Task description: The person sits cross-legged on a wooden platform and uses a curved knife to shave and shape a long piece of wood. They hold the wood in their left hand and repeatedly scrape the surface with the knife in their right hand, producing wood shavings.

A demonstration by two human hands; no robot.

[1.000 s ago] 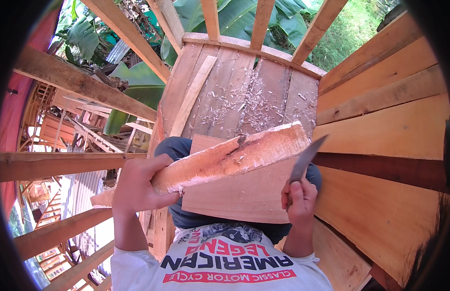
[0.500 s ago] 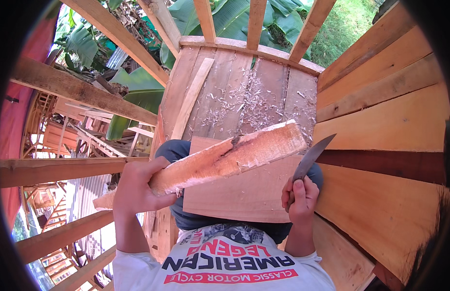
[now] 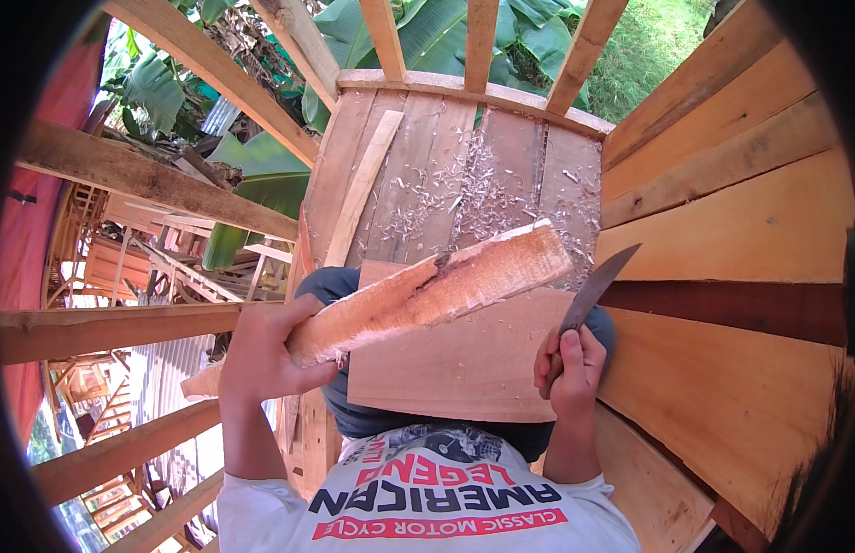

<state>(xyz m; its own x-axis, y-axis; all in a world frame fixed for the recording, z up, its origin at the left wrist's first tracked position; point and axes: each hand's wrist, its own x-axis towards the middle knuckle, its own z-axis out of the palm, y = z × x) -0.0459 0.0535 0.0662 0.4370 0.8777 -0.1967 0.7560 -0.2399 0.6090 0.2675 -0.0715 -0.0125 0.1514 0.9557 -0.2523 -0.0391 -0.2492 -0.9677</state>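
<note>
My left hand (image 3: 269,352) is closed round a rough-edged length of wood (image 3: 437,293), which slants up to the right across my lap. A dark crack runs along its face, and its lower left end sticks out behind my wrist. In my right hand (image 3: 572,361) is a knife (image 3: 597,288) with a dark curved blade, its tip pointing up and to the right. The blade is beside the wood's far end, apart from it. Beneath the wood, a flat board (image 3: 446,373) lies across my thighs.
Pale shavings (image 3: 483,184) litter the plank floor (image 3: 437,138) ahead, where a narrow wooden strip (image 3: 365,184) lies at the left. Wooden rails (image 3: 151,175) stand along the left and far sides. A plank wall (image 3: 722,240) rises close on my right.
The far end of the wood has shifted slightly up and to the left. The knife has risen a little. Both hands keep their hold.
</note>
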